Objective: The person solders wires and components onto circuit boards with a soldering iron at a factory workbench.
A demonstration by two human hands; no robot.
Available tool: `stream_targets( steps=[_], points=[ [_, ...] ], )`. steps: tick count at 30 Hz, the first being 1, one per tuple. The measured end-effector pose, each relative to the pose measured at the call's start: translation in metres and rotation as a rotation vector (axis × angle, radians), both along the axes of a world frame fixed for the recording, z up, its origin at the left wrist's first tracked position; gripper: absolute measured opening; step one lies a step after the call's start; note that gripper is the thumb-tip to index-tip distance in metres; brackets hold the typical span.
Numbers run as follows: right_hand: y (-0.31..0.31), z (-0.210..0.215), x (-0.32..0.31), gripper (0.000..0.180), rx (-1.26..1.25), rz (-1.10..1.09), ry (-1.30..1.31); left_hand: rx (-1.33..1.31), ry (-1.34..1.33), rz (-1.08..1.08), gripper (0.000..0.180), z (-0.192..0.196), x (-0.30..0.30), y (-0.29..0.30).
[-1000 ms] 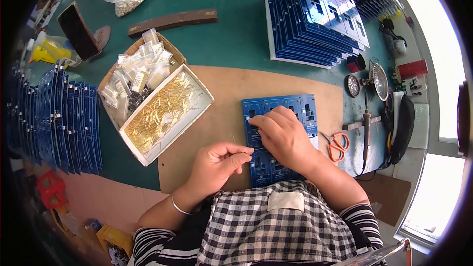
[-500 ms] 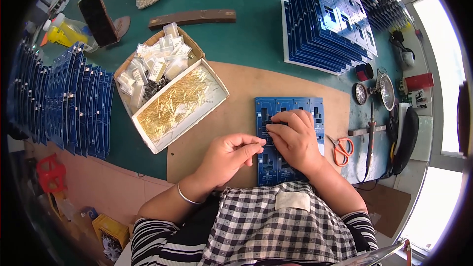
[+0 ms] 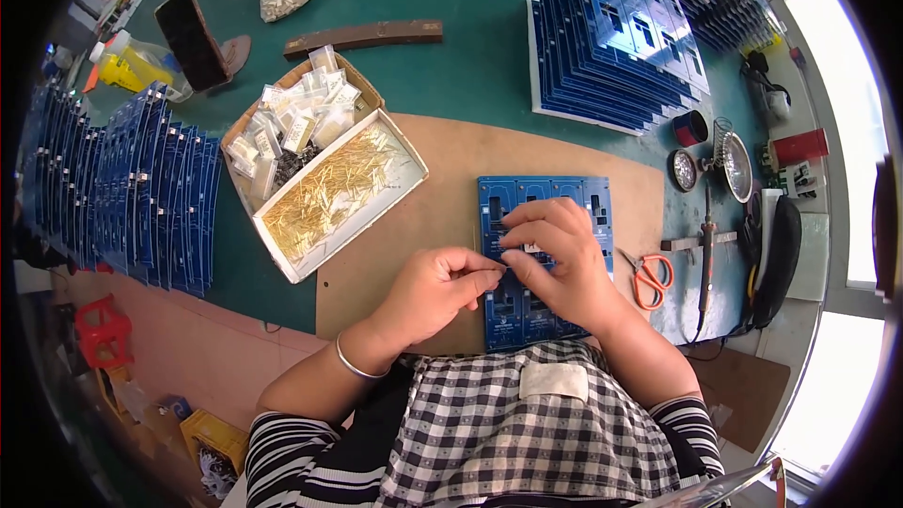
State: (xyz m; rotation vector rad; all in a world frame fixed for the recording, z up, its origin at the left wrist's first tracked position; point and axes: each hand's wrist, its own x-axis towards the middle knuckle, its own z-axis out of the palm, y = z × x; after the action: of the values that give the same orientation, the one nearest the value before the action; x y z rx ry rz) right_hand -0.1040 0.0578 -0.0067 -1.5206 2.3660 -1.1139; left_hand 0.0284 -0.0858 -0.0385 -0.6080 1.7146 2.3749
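Observation:
A blue circuit board panel (image 3: 515,325) with cut-out slots lies flat in front of me, partly covered by my hands. My left hand (image 3: 440,290) is closed in a pinch at the panel's left edge; whatever its fingertips hold is too small to make out. Over the panel's middle, my right hand (image 3: 564,263) has its fingers curved and spread, the thumb tip close to the left fingertips. I see nothing plainly held in it. To the left, a white box lid (image 3: 407,134) holds many thin gold-coloured pins (image 3: 329,190).
Behind the lid, a cardboard box (image 3: 369,85) contains small plastic bags (image 3: 306,118). Orange-handled scissors (image 3: 651,282) and a soldering iron (image 3: 707,263) lie to the right. Stacks of blue boards stand far right (image 3: 611,47) and left (image 3: 141,188). A propped phone (image 3: 191,38) stands far left.
My right hand's fingers have spread apart and lifted, its thumb now nearer the left fingertips. The left hand stays pinched. The whole view has shifted slightly.

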Motion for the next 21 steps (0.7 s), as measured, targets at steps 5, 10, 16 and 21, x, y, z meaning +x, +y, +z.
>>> stream_targets(
  steps=[5, 10, 16, 21],
  points=[
    [-0.006, 0.001, 0.009, 0.013, 0.093, 0.115, 0.015, -0.155, -0.033, -0.051, 0.016, 0.001, -0.002, 0.001],
    [-0.002, -0.001, 0.006, 0.011, 0.064, 0.073, -0.141, -0.153, -0.045, -0.013, 0.016, 0.004, -0.006, 0.004],
    [0.021, -0.005, -0.02, 0.005, 0.001, -0.162, -0.243, -0.153, -0.016, -0.004, 0.016, 0.004, -0.006, 0.002],
    [0.032, -0.025, -0.024, 0.008, 0.06, -0.273, -0.07, -0.135, 0.046, -0.028, 0.016, 0.0, 0.0, -0.001]
  ],
)
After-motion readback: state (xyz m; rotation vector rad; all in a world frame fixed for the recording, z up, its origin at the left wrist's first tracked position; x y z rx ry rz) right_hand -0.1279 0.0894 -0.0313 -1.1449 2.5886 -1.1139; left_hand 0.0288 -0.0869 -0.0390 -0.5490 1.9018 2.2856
